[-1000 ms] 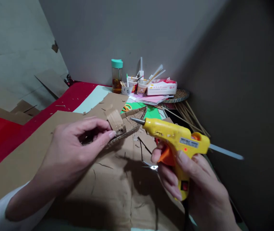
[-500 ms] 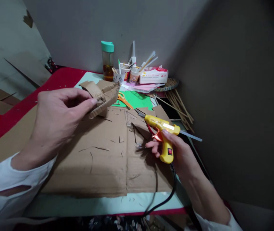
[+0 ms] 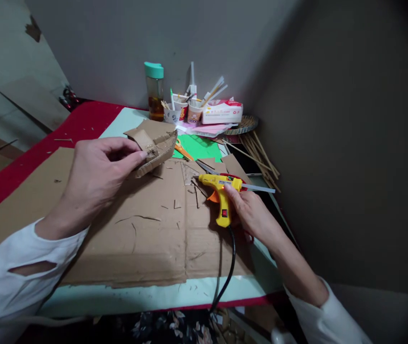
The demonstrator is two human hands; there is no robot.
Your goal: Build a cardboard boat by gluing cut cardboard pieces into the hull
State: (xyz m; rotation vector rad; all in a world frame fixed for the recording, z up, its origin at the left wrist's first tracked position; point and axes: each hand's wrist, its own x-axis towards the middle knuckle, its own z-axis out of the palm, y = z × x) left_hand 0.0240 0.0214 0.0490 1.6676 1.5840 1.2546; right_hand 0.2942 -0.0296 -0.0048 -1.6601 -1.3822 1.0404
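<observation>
My left hand (image 3: pixel 98 179) pinches a small cardboard model (image 3: pixel 155 145) and holds it just above a big flat cardboard sheet (image 3: pixel 135 239). My right hand (image 3: pixel 249 210) grips a yellow glue gun (image 3: pixel 220 191) that lies low on the sheet's right side, nozzle pointing left. A clear glue stick juts from its back. Its black cord (image 3: pixel 227 272) runs down off the table's front edge.
At the back stand a teal-capped bottle (image 3: pixel 154 91), paper cups with sticks (image 3: pixel 180 112), a tissue pack (image 3: pixel 221 111) and a woven tray (image 3: pixel 243 125). Orange scissors (image 3: pixel 183 150) lie on green paper (image 3: pixel 198 147). Bamboo sticks (image 3: pixel 261 155) lie right. A red cloth (image 3: pixel 82 124) covers the left.
My right hand has lowered the glue gun away from the model down onto the sheet. My left hand has drawn the model back to the left. The view has pulled back.
</observation>
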